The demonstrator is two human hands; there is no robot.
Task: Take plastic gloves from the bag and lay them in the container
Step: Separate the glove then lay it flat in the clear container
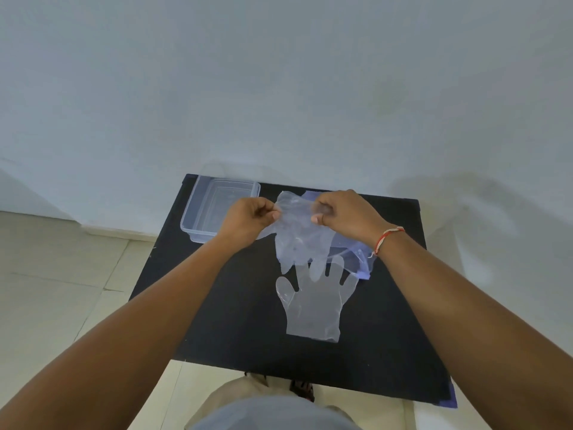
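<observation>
Both hands hold up a clear plastic glove (297,237) above the black table. My left hand (248,217) pinches its cuff on the left, and my right hand (339,212) pinches the cuff on the right. The glove hangs with its fingers down. A second clear glove (313,308) lies flat on the table below, fingers pointing away from me. The bluish plastic bag (356,259) lies under and behind the held glove, partly hidden. A clear rectangular container (192,225) stands at the table's far left corner, left of my left hand, and nothing shows inside it.
The black table (242,321) stands against a pale wall (279,88), with a tiled floor (55,290) to its left. My knees and a sandalled foot (302,389) show at the near edge.
</observation>
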